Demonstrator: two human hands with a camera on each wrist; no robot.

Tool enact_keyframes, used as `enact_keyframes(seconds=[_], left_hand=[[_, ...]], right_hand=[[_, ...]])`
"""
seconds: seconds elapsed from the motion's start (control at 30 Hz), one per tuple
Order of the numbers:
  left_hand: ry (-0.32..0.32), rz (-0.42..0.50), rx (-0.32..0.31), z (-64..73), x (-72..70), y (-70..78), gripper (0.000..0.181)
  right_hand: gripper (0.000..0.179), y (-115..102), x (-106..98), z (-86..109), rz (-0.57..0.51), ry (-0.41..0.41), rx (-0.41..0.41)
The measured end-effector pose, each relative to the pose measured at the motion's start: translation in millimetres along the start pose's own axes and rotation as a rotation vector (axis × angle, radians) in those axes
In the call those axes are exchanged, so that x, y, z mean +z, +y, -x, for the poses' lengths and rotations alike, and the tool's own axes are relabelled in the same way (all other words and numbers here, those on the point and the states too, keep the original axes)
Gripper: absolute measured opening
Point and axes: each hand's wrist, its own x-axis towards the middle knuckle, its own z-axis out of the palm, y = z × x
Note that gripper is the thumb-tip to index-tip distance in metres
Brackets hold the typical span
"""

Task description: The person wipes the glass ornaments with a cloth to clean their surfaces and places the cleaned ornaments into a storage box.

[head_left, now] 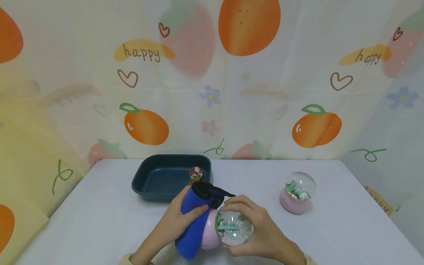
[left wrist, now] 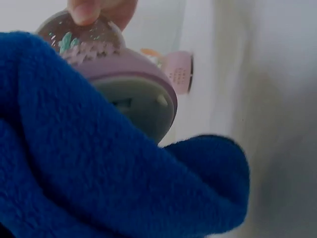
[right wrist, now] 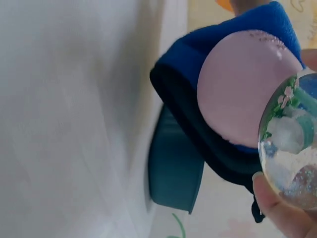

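Note:
My left hand [head_left: 179,217] grips a folded blue plush cloth [head_left: 193,224] with black trim and a black loop at its upper end. A snow globe [head_left: 210,232] with a pink base is held sideways, its base against the cloth. Around its clear dome curl the fingers and thumb of my right hand [head_left: 261,228]. Green and white figures show inside the dome. In the left wrist view, the blue cloth [left wrist: 114,158] lies before the flat grey underside [left wrist: 138,101] of the base. The right wrist view shows the rounded pink base [right wrist: 242,89] between cloth and dome.
A second pink-based snow globe [head_left: 296,195] stands upright on the white table [head_left: 334,228] at the right. Behind my left hand sits a dark teal tray [head_left: 159,197], with a small globe ornament [head_left: 196,173] at its right side. A fruit-print curtain [head_left: 185,121] hangs behind the table.

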Motion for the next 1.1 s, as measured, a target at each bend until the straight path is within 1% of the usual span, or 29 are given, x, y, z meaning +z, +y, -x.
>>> enact_keyframes(seconds=[0.1,0.17,0.23,0.37,0.47,0.57,0.63,0.7,0.83,0.93,1.0,1.1], left_hand=[[-0.011,0.015,-0.012,-1.9,-2.9,-1.7,0.05],[-0.039,0.021,-0.008,-2.4,-4.6,-2.5,0.049],[-0.072,0.018,0.001,-1.5,-5.7,-2.2,0.049],[-0.153,0.003,0.056,3.4,-4.7,3.0,0.047],[-0.197,-0.066,0.106,8.7,-1.2,8.2,0.05],[-0.213,-0.162,0.152,12.5,2.3,10.2,0.057],[-0.218,-0.202,0.173,13.0,3.8,9.5,0.06],[-0.221,-0.219,0.175,12.0,4.5,7.3,0.057],[-0.209,-0.202,0.167,7.4,4.4,1.3,0.047],[-0.206,-0.191,0.173,4.7,3.9,-2.3,0.045],[-0.226,-0.188,0.173,3.9,3.6,-3.5,0.046],[-0.282,-0.203,0.157,4.0,4.1,-4.2,0.049]], right_hand=[[0.078,2.0,-1.3,-1.0,-0.018,0.0,-0.047],[0.079,3.2,-2.2,-1.7,-0.028,-0.005,-0.067],[0.08,3.6,-3.1,-2.1,-0.034,-0.012,-0.066],[0.077,3.4,-5.2,-3.0,-0.017,-0.022,-0.024],[0.076,3.4,-6.9,-3.4,0.002,-0.039,0.022],[0.076,4.7,-8.0,-2.8,0.014,-0.072,0.055],[0.076,6.4,-7.8,-2.0,0.021,-0.1,0.062],[0.075,8.5,-7.2,-1.0,0.031,-0.125,0.06],[0.075,12.5,-4.8,1.3,0.043,-0.164,0.061],[0.075,14.6,-3.5,2.9,0.049,-0.179,0.07],[0.075,15.5,-2.9,3.3,0.052,-0.184,0.074],[0.074,16.2,-2.5,3.7,0.048,-0.19,0.093]])
